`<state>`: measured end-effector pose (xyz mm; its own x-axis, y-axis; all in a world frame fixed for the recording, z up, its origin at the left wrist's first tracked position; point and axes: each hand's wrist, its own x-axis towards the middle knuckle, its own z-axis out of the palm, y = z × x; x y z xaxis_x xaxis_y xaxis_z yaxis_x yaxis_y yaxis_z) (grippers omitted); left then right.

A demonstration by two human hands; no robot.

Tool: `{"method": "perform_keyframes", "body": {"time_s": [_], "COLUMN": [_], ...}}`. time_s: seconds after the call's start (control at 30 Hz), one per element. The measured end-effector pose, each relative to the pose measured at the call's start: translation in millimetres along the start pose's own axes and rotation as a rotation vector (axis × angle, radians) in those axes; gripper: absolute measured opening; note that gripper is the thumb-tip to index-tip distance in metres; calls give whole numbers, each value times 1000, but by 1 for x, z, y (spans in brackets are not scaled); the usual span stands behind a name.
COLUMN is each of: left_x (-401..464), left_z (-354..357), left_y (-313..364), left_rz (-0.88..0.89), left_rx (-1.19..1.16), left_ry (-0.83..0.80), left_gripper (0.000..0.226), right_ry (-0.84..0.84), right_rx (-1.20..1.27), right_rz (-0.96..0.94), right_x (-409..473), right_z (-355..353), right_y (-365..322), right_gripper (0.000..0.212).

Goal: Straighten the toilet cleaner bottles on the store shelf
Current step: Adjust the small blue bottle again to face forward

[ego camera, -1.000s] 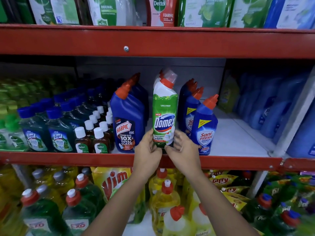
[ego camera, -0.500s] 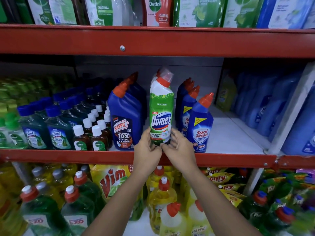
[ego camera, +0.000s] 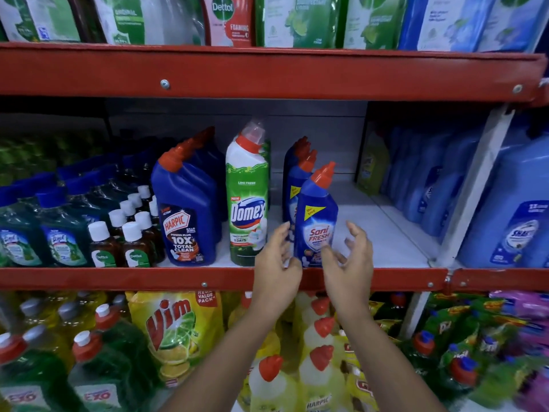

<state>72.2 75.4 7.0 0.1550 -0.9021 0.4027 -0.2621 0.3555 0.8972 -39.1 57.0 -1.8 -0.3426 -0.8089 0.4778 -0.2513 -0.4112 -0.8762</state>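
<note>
On the middle shelf [ego camera: 371, 276] a green-and-white Domex bottle [ego camera: 247, 200] stands upright at the front edge, with nothing touching it. To its right stands a blue Sani Fresh bottle [ego camera: 316, 221] with an orange cap, and more of the same line up behind it. My left hand [ego camera: 274, 260] is at that bottle's lower left side, fingers spread. My right hand [ego camera: 353, 257] hovers at its lower right, fingers apart and curled; I cannot tell whether either hand touches it. A blue Harpic bottle [ego camera: 187, 215] stands left of the Domex.
Small brown Dettol bottles [ego camera: 118, 242] and dark green Lizol bottles [ego camera: 35, 233] fill the shelf's left. Pale blue bottles [ego camera: 511, 209] stand past a white divider [ego camera: 472, 185] on the right. Bare white shelf lies right of the Sani Fresh row. Vim pouches and Harpic bottles crowd the shelf below.
Both hands have let go of the Domex bottle and shifted right to either side of the front Sani Fresh bottle. The Domex now stands free on the shelf.
</note>
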Motion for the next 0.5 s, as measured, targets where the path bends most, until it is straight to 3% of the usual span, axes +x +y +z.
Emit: {"method": "perform_keyframes", "body": {"time_s": [0.07,0.13,0.5], "left_x": [2,4,8], "left_z": [10,16,27], "left_y": [-3,-6,-10], "left_rz": [-29,-52,-67], "left_rx": [-28,-41,-27], "left_ry": [-51,-42,69], "left_gripper": [66,68,70], "right_ry": [-153,-259,-406], "right_rx": [-65,-73,-68], "right_rz": [73,52,41], "right_x": [6,12,30], "right_z": [-7,-12,-6], "right_y": [3,3,9], "right_gripper": [60,56,56]}}
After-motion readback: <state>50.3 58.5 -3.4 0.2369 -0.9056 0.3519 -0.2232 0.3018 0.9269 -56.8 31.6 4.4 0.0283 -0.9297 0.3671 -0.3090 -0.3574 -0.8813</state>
